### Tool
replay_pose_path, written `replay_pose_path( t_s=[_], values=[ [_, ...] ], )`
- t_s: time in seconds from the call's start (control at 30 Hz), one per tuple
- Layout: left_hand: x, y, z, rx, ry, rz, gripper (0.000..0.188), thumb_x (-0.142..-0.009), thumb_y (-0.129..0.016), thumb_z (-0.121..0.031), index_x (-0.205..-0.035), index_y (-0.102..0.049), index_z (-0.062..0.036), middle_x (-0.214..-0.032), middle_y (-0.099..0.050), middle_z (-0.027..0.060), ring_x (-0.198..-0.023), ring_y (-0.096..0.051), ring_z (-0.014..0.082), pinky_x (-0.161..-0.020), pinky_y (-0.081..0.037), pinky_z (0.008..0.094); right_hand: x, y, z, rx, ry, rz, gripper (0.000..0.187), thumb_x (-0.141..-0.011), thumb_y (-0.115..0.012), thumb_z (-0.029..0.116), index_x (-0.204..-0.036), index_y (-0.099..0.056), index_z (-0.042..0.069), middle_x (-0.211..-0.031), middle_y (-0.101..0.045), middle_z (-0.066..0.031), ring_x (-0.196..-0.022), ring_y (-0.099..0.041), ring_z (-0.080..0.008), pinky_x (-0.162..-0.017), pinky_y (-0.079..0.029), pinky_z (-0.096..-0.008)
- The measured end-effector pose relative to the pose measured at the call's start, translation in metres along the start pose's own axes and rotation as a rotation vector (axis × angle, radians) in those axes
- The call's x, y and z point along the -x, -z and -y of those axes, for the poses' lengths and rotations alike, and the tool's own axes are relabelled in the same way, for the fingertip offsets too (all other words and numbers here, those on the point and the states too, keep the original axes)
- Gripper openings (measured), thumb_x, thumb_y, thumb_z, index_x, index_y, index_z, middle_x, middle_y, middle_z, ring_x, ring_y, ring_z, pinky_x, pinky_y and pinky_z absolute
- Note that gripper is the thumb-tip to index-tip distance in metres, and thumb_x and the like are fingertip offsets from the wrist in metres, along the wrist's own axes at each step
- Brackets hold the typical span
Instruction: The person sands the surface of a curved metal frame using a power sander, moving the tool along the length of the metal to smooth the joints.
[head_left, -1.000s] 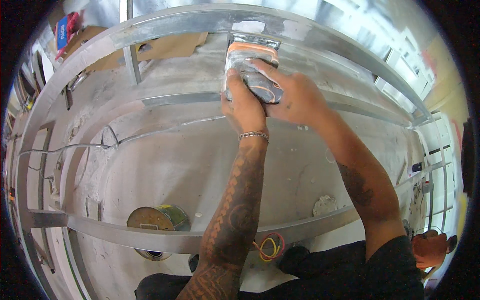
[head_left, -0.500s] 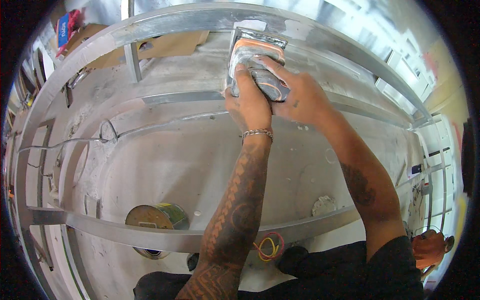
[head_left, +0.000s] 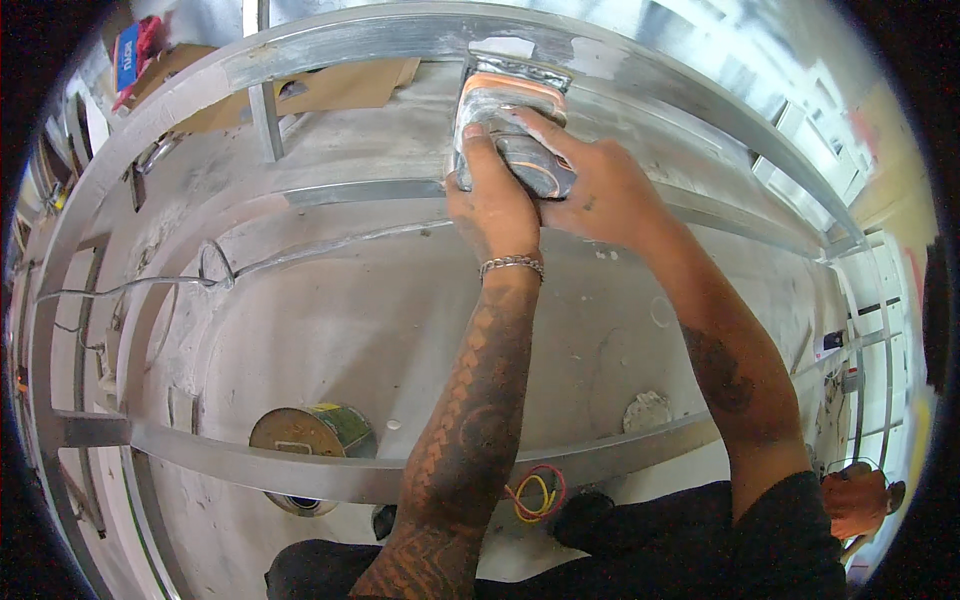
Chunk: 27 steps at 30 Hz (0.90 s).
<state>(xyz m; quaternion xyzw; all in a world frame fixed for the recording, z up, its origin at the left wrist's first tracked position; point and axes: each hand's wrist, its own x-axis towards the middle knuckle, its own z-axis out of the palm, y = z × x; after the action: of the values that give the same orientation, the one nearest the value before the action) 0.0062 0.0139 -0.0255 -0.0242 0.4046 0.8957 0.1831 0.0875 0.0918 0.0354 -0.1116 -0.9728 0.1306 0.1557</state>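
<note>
From where I stand, a thin grey cable (head_left: 130, 293) trails in at nine o'clock across the metal frame (head_left: 75, 225), whose smooth, square-edged bars shine dully under dust. At eight o'clock a round can (head_left: 295, 430) lies on its side, its flat end rusty brown, and flat tan cardboard (head_left: 345, 88) sits at eleven. Near twelve o'clock the left hand (head_left: 495, 205), a chain bracelet (head_left: 510, 265) at its wrist, is wrapped along the near left flank of a blocky power sander (head_left: 505, 95). The tool reaches away from both hands toward twelve, its long axis running roughly twelve to six, orange and dark plastic chalked with pale powder, its far end close by a smooth white patch (head_left: 502, 47) on the top bar. The right hand (head_left: 605, 195) closes over its right and rear side; neither hand is nearer, both touch it. Whether the pad lies flat on metal I can't quite tell from here. At four o'clock sits a crusty whitish lump (head_left: 648, 412).
</note>
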Motion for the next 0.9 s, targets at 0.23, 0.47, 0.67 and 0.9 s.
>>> replay_pose_path(
  t_s=[0.23, 0.47, 0.67, 0.9],
  values=[
    [0.002, -0.006, 0.002, -0.051, -0.012, -0.011, 0.083, -0.093, -0.059, -0.056, -0.131, -0.05, 0.0164, -0.121, -0.063, 0.03, -0.111, -0.064, 0.0359, -0.094, -0.051, 0.0414, 0.0, 0.007, 0.001, 0.022, -0.015, -0.014, 0.09, -0.067, -0.083, 0.032, -0.149, -0.047, 0.026, -0.094, -0.072, -0.0215, -0.082, -0.07, -0.0403, -0.077, -0.055, -0.0475],
    [0.001, 0.0, 0.002, -0.077, 0.04, -0.022, 0.084, -0.093, -0.058, -0.057, -0.131, -0.049, 0.0178, -0.122, -0.063, 0.03, -0.111, -0.064, 0.0357, -0.095, -0.05, 0.0408, 0.0, 0.0, 0.0, 0.048, 0.024, -0.02, 0.091, -0.068, -0.083, 0.031, -0.15, -0.045, 0.027, -0.084, -0.072, -0.0198, -0.076, -0.07, -0.0392, -0.075, -0.056, -0.0461],
    [0.007, 0.0, 0.013, -0.009, 0.056, -0.002, 0.08, -0.093, -0.058, -0.054, -0.129, -0.051, 0.0163, -0.119, -0.064, 0.0287, -0.109, -0.065, 0.0345, -0.093, -0.05, 0.041, 0.006, 0.001, -0.013, -0.041, -0.08, 0.13, 0.094, -0.069, -0.085, 0.033, -0.152, -0.041, 0.027, -0.086, -0.072, -0.021, -0.077, -0.07, -0.0407, -0.076, -0.056, -0.0462],
    [0.013, 0.008, 0.002, -0.247, -0.048, 0.002, 0.075, -0.09, -0.065, -0.051, -0.125, -0.053, 0.0141, -0.116, -0.065, 0.0282, -0.106, -0.066, 0.0345, -0.09, -0.051, 0.0409, 0.014, -0.036, -0.032, -0.015, 0.129, -0.117, 0.102, -0.07, -0.085, 0.031, -0.156, -0.032, 0.026, -0.089, -0.072, -0.0228, -0.081, -0.07, -0.0435, -0.076, -0.056, -0.0486]
  ],
)
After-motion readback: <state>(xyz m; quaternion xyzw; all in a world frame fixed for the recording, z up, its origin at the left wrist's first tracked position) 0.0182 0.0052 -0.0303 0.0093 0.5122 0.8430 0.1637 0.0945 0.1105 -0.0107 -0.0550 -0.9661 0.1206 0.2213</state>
